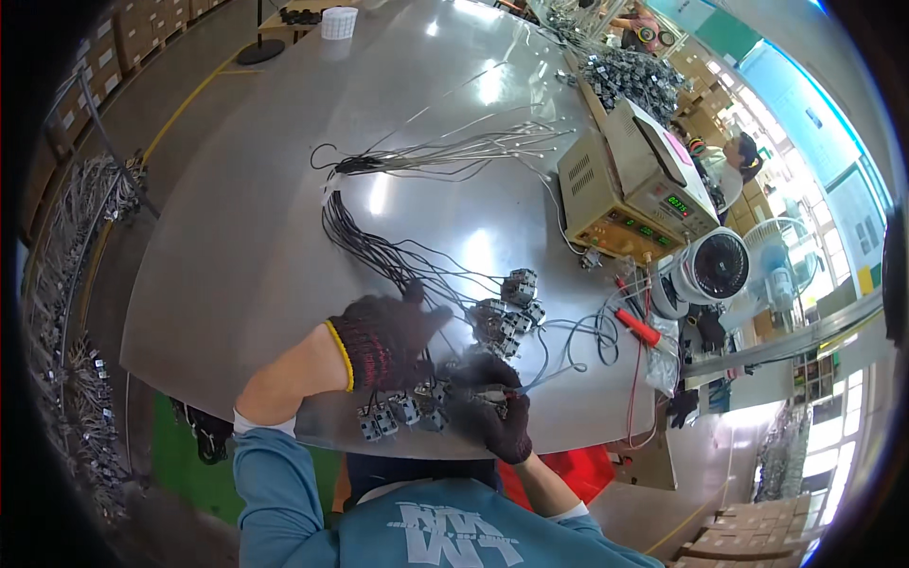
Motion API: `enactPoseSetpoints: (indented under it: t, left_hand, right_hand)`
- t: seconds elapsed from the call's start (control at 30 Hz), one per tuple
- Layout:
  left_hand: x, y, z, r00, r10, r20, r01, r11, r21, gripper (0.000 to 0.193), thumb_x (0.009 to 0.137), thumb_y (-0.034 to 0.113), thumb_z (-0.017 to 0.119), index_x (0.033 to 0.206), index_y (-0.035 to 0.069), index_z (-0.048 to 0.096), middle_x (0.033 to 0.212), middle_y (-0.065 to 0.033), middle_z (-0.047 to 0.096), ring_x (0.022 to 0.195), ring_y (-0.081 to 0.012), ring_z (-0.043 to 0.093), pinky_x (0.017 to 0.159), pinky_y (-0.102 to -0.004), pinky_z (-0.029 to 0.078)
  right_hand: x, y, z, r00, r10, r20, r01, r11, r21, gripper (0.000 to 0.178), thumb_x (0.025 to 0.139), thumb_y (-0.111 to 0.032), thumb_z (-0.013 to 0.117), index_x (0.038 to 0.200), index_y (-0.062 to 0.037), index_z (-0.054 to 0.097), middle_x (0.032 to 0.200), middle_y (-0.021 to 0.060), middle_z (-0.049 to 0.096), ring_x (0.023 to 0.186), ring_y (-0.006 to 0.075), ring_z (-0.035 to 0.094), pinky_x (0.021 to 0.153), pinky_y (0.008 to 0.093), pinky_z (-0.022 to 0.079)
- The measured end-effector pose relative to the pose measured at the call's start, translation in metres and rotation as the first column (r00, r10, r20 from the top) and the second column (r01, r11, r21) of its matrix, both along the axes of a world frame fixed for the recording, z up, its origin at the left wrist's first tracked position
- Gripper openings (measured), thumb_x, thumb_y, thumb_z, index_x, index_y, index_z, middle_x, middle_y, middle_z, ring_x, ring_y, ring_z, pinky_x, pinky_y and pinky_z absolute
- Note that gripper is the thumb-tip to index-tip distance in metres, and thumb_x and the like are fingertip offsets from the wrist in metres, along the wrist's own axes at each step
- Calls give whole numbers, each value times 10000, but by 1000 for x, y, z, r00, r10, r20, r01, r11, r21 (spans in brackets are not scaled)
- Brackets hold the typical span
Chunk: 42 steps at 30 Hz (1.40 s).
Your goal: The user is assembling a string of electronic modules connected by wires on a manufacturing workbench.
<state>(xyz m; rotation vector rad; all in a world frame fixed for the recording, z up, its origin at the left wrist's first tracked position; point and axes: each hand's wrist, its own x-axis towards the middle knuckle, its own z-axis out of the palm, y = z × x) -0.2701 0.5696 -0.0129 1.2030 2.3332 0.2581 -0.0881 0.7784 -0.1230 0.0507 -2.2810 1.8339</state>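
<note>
My left hand [379,343], in a dark knit glove with a yellow cuff, is over the black cables near the table's front edge. It is blurred by motion; its fingers look spread, and nothing shows in them. My right hand [502,417], also in a dark glove, is closed around a small light-coloured connector [490,395] from which a grey-blue cable runs right. Small grey-and-black connector blocks [497,324] lie in a cluster beyond the right hand. More blocks [404,409] lie below my left hand. Their black cables [365,241] run to a tied bundle [355,166] with pale loose ends.
Two stacked test instruments [615,204] with lit displays stand at the right. Next to them are a small fan [717,265] and a red-handled probe [637,327]. A white basket [338,24] is on the far side. A pile of connectors [630,83] lies at the far right.
</note>
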Motion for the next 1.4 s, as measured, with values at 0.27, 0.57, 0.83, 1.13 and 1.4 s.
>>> enactPoseSetpoints:
  t: [0.27, 0.57, 0.83, 1.13, 1.4]
  left_hand:
    - [0, 21, -18, 931, -366, -2, 362, 919, 156, 853, 914, 489, 715, 1647, 213, 375, 1505, -238, 524, 1073, -458, 734, 902, -559, 606]
    - [-41, 39, -78, 910, -402, -100, 411, 846, 341, 1130, 725, 617, 855, 1667, 205, 385, 1703, -265, 327, 1355, -485, 532, 1126, -528, 497]
    - [12, 33, -50, 845, -358, -396, 393, 920, 7, 1323, 617, 678, 918, 1712, 292, 284, 1725, -214, 316, 1236, -426, 617, 982, -481, 540]
    - [9, 46, -42, 940, -302, -158, 310, 950, 33, 1299, 616, 545, 942, 1682, 165, 303, 1587, -219, 440, 1140, -415, 705, 914, -548, 575]
    - [20, 49, -54, 914, -286, -288, 346, 920, 183, 1184, 712, 601, 850, 1644, 83, 335, 1417, -232, 538, 1022, -384, 733, 846, -529, 583]
  right_hand:
    - [-13, 19, -3, 992, 103, -67, -117, 961, -250, 529, 1028, -141, 667, 1500, 3, 473, 1324, 190, 708, 1268, 283, 674, 1097, 447, 529]
    - [-48, 62, -12, 997, -48, -64, 30, 968, -251, 727, 1073, -336, 660, 1631, 2, 341, 1319, 143, 697, 1181, 243, 696, 999, 402, 577]
    - [-51, 69, -5, 996, -84, -44, 71, 971, -230, 656, 1046, -186, 610, 1621, 4, 360, 1294, 135, 688, 1174, 230, 684, 1010, 398, 573]
    - [-51, 67, 18, 999, -27, -26, 21, 977, -212, 512, 958, -79, 623, 1448, 34, 527, 1244, 138, 707, 1117, 226, 708, 992, 387, 576]
    - [-43, 88, 37, 997, -36, 68, 30, 996, 85, 301, 901, -43, 705, 1197, 5, 682, 1161, 94, 735, 1075, 191, 695, 971, 366, 551]
